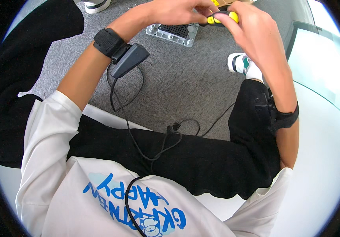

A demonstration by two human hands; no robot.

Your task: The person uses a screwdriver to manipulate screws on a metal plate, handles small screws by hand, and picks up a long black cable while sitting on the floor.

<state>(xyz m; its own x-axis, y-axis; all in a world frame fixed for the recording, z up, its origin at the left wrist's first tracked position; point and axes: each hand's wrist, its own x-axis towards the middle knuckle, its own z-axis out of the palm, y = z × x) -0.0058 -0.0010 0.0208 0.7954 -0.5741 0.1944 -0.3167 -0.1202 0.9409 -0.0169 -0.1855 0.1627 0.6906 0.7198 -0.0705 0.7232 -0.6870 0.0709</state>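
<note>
At the upper edge of the head view, my two hands meet around a screwdriver (233,17) with a yellow-and-black handle. My right hand (257,29) is closed on the handle, with the thumb lying along it. From the other side my left hand (174,12) pinches its front end between thumb and fingers; the tip is hard to make out. Just below my left hand, a grey metal housing (187,41) with a black perforated panel (174,30) and holes along its rim lies on the carpet. Part of the housing is hidden behind the left hand.
A yellow-and-brown item (221,3) shows behind the hands, cut off by the frame. Grey carpet (185,87) covers the floor. Black cables (138,148) loop from a wrist-strapped device (130,61) across my lap. A glass-topped white surface (320,67) stands to the right. White shoes (236,63) flank the area.
</note>
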